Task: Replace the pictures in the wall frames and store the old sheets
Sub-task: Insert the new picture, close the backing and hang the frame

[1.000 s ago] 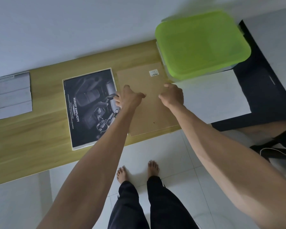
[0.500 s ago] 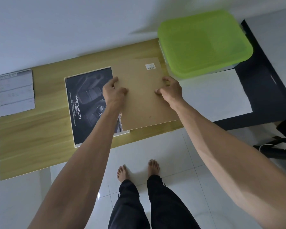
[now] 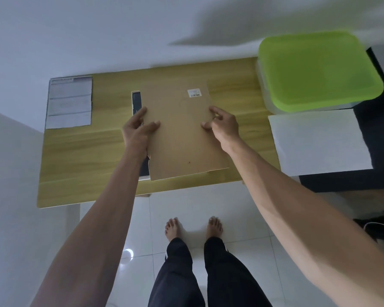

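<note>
I have the brown backing board (image 3: 182, 131) held by its two long sides over the dark print (image 3: 136, 102), which now shows only as a strip along the board's left edge and a sliver at the lower left corner. My left hand (image 3: 136, 132) is half closed on the left edge, thumb lying on top of the board and fingers curled round its side. My right hand (image 3: 224, 125) pinches the right edge, thumb and forefinger bent close together, the other fingers tucked (how much they press underneath I cannot tell). The board lies on the wooden table (image 3: 80, 156), its white sticker (image 3: 194, 93) toward the far end.

I judge this to be the closing-up step: backing going down on the new picture. The next move calls for squaring the board to the print so no dark edge shows, then pressing it flat. The grey printed sheet (image 3: 70, 102) at the far left, the blank white sheet (image 3: 319, 140) at the right and the green-lidded box (image 3: 317, 69) lie well apart, untouched, the box a likely place for old sheets.
</note>
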`<state>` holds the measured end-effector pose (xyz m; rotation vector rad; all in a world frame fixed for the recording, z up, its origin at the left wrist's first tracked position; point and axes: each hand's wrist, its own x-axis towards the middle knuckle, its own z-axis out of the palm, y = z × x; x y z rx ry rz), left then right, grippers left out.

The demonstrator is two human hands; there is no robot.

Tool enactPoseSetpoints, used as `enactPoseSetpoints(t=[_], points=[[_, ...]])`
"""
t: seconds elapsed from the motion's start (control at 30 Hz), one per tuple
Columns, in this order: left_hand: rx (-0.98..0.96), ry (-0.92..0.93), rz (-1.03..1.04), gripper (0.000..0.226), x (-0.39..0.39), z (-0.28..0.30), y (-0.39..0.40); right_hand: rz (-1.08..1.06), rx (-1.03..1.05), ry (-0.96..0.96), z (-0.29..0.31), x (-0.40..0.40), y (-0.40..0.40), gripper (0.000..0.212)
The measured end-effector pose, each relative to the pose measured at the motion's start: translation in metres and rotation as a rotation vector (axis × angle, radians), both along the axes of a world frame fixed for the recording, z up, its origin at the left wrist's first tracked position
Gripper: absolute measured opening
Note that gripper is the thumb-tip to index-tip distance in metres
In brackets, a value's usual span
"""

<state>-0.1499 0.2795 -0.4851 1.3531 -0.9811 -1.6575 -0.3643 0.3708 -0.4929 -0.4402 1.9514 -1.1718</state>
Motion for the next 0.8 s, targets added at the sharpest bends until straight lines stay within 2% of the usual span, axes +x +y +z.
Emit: enactPoseSetpoints(t=[0.2, 0.53, 0.8], points=[[0.030, -0.058, -0.020, 0.063, 0.039, -0.024, -0.011, 0.060, 0.040, 0.058, -0.022, 0.026, -0.003, 0.070], [-0.057, -0.221, -0.166, 0.069, 0.058, -0.042, -0.036, 0.120, 0.078, 0.152, -0.027, 0.032, -0.023, 0.074], [-0.173, -0.549, -0.296, 0.073, 0.051, -0.044, -0.054, 0.120, 0.154, 0.214, -0.025, 0.034, -0.034, 0.074]])
